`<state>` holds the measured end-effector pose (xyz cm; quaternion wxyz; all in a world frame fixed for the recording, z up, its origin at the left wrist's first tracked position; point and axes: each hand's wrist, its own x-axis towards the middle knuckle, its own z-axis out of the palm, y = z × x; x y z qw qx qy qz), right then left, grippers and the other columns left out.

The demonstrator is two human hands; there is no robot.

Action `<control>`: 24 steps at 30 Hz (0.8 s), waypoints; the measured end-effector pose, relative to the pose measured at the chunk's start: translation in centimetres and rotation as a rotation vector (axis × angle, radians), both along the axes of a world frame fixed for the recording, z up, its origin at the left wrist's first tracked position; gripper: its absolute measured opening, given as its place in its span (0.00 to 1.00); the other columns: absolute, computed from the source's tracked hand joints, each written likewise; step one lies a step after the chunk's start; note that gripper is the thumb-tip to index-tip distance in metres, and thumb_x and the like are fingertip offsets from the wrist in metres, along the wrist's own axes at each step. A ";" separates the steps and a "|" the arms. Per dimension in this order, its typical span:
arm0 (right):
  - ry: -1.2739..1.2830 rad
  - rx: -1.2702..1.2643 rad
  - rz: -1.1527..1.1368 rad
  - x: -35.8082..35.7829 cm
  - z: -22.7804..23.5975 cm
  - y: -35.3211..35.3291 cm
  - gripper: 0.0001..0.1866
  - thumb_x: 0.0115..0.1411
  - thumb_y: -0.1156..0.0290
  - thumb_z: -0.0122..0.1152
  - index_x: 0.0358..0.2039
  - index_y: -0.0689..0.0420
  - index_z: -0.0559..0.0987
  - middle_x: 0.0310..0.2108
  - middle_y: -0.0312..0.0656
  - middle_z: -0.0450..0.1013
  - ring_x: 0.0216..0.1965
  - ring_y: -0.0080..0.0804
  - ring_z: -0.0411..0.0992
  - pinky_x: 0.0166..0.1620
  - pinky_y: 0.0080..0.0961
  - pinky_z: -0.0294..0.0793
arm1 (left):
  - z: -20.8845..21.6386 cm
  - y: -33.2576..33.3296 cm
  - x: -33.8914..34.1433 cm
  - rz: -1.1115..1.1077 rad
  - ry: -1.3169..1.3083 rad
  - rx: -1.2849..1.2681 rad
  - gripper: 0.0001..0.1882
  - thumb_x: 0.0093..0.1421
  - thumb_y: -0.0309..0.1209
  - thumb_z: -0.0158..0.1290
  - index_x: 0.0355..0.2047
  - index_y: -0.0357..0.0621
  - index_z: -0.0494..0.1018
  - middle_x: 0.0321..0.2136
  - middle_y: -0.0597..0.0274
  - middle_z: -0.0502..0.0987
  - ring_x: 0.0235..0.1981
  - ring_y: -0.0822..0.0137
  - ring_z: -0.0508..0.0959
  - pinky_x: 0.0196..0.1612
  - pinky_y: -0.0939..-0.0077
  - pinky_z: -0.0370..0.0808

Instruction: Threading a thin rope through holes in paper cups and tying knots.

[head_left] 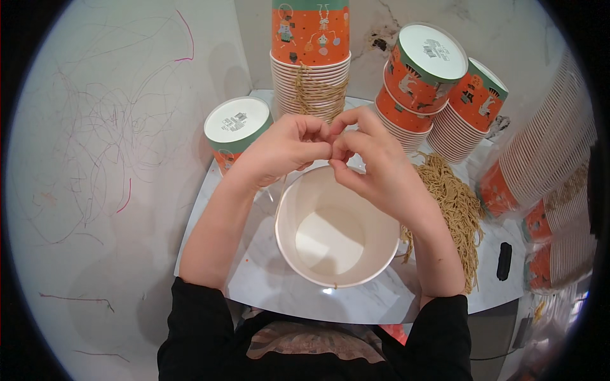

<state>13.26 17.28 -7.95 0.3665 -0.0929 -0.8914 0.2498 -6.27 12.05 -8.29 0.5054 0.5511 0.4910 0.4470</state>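
Observation:
A white-lined paper bucket [289, 244] stands upright in front of me on the marble-patterned table, its open mouth facing up and nothing inside. Above its far rim my left hand [286, 147] and my right hand [372, 152] meet, thumbs and fingers pinched together. Whatever lies between the fingertips is too small or hidden to make out. A bit of tan cord shows at the bucket's near rim, and another by its right side. Beside my right forearm lies a heap of tan cord pieces [454, 203], partly covered by that arm.
Behind my hands rises a tall stack of orange buckets [311, 82] with cords hanging off it. One upturned bucket [238, 120] sits left; more stacks [432, 54] stand back right. Bagged buckets [540, 159] lean at the right. A black object [504, 261] lies near the table's right edge.

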 end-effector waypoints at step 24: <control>0.327 -0.468 0.197 0.7 1.7 -0.2 0.04 0.70 0.78 0.53 0.40 0.66 0.72 0.49 0.41 0.63 0.38 0.24 0.76 0.44 0.21 0.79 | 1.3 -1.8 3.6 0.261 -0.218 0.512 0.06 0.65 0.26 0.60 0.41 0.40 0.77 0.29 0.69 0.79 0.18 0.87 0.67 0.18 0.92 0.59</control>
